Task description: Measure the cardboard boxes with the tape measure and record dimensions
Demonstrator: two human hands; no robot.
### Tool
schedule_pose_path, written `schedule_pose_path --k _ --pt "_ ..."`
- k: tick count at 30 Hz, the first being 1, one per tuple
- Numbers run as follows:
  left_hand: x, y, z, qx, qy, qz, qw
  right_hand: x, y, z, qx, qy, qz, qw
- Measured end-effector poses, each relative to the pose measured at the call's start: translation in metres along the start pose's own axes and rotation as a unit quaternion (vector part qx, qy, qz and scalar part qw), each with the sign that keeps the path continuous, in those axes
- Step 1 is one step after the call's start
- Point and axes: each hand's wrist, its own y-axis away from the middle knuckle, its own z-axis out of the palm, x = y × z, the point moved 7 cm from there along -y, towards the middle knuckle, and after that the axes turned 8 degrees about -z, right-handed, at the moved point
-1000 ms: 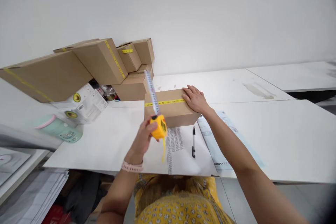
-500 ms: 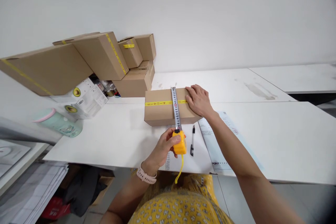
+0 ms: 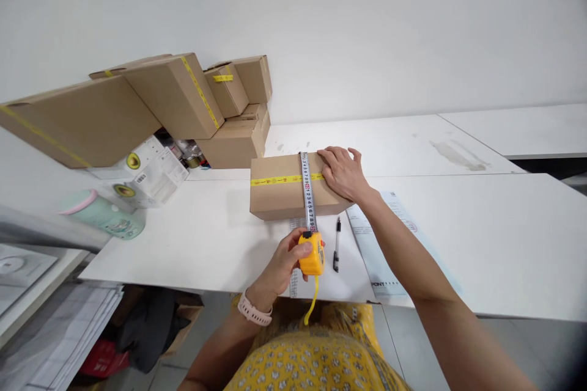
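Observation:
My left hand (image 3: pixel 283 263) is closed around a yellow tape measure (image 3: pixel 312 254), its thumb on top of the case. From the case, the metal blade (image 3: pixel 308 195) runs away from me across the top of a cardboard box (image 3: pixel 277 195). The blade's far end is at the box's back edge, and it crosses the yellow tape strip on the box. My right hand (image 3: pixel 343 174) lies over the box's right end, fingers apart and resting on the top. A yellow wrist strap hangs from the tape measure. Part of the box's right end is hidden by my right hand.
A capped pen (image 3: pixel 337 245) lies on a spiral notebook (image 3: pixel 321 284), beside a blue-white document (image 3: pixel 389 244). Stacked cardboard boxes (image 3: pixel 172 95), a white printed box (image 3: pixel 151 174) and a mint bottle (image 3: pixel 107 215) stand at the left. The table's front edge is close to me.
My left hand has drawn the tape measure slightly toward me and left, with a little more blade showing. My right hand has shifted slightly left, still on the box.

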Motion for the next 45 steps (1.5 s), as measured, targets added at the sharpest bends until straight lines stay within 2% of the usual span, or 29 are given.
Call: schedule_pose_path --k 11,16,20,36,39,42,45 --pt "-0.009 0.001 0.002 0.001 -0.002 0.001 1.000 -0.009 -0.006 -0.002 -0.045 0.055 -0.031 0.997" --pt "-0.008 0.002 -0.001 -0.025 -0.006 0.019 0.999 -0.008 -0.007 -0.003 -0.041 0.054 -0.026 0.997" --pt "-0.011 0.002 -0.006 -0.029 -0.016 0.019 0.999 -0.009 -0.006 -0.003 -0.040 0.050 -0.028 0.998" --pt "-0.012 0.005 -0.004 -0.028 -0.038 0.025 0.999 -0.010 -0.003 -0.003 -0.043 0.033 -0.016 0.998" --pt "-0.004 0.013 -0.006 -0.026 -0.042 0.036 0.998 -0.009 -0.002 -0.002 -0.038 0.027 -0.011 0.999" --pt "0.017 0.030 -0.016 -0.002 -0.070 0.080 0.994 -0.006 -0.001 -0.002 -0.026 0.014 -0.003 1.000" --pt "0.050 0.050 -0.046 0.101 -0.092 0.178 0.975 -0.003 0.003 -0.004 -0.011 -0.016 0.016 1.000"
